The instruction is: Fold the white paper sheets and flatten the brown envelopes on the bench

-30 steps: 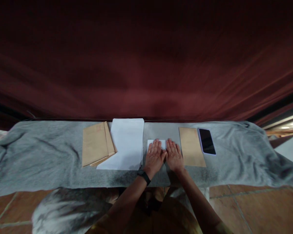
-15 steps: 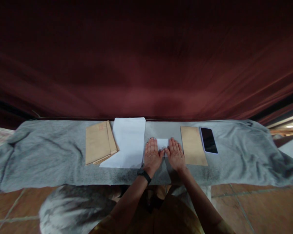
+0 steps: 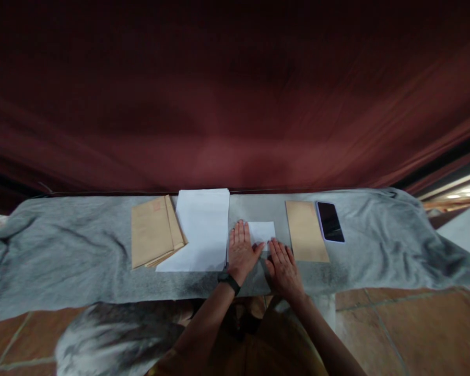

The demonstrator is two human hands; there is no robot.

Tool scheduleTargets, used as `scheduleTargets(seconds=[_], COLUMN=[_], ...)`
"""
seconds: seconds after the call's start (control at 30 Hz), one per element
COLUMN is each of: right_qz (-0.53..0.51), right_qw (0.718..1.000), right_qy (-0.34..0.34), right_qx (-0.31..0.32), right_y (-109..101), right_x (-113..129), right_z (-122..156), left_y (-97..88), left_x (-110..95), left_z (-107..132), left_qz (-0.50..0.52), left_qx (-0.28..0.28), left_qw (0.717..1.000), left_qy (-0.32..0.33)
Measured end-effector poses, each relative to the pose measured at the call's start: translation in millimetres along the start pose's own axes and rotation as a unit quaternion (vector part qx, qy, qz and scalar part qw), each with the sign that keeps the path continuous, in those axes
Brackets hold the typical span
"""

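A small folded sheet of white paper (image 3: pixel 263 230) lies on the grey cloth in front of me. My left hand (image 3: pixel 243 253) rests flat on its left part, fingers together and stretched away from me, thumb out to the right. My right hand (image 3: pixel 285 269) lies palm down with outstretched fingers, its tips at the paper's lower right corner. Neither hand is closed round anything. Just right of my right hand is a single brown envelope (image 3: pixel 306 231). Left of my left hand is a stack of white paper sheets (image 3: pixel 206 230).
Several brown envelopes (image 3: pixel 152 232) overlap the left edge of the white stack. A phone (image 3: pixel 330 222) in a lilac case lies beside the single envelope. The grey cloth (image 3: pixel 82 240) is wrinkled at both ends. A dark red curtain (image 3: pixel 227 156) hangs behind the table.
My right hand has slid back toward me from the paper's right side, uncovering its upper right corner. My left hand stays flat on the paper. The view has shifted slightly.
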State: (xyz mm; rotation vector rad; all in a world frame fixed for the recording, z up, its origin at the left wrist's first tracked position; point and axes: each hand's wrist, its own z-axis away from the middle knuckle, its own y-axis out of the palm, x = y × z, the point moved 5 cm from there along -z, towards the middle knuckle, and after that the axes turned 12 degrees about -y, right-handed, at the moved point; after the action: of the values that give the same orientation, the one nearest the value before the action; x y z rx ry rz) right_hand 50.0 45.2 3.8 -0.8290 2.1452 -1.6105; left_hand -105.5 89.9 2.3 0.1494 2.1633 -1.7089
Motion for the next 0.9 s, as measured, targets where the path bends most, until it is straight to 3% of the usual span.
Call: scheduleTargets(seconds=[0.47,0.67,0.77,0.9], right_qz=[-0.018,-0.064,-0.089,-0.069], right_qw=[1.000,0.997,0.995,0.997], right_qy=[-0.018,-0.038,-0.038,0.011], right_qx=[0.015,0.011,0.016,0.014], right_y=[-10.0,-13.6,-4.3,12.0], right_x=[-5.0,-11.8,-13.9,-22.6], right_z=[16.2,-9.7,-27.0,-43.6], left_y=[1.2,-0.4,-1.4,-2.3], left_x=[-0.9,-2.0,-2.0,-2.4], left_z=[-0.8,-1.1,-1.5,-1.7], left_qz=[-0.035,-0.043,-0.053,-0.054], left_qx=[0.010,0.006,0.022,0.035], left_qw=[0.999,0.999,0.998,0.998], left_qy=[0.002,0.004,-0.003,-0.005])
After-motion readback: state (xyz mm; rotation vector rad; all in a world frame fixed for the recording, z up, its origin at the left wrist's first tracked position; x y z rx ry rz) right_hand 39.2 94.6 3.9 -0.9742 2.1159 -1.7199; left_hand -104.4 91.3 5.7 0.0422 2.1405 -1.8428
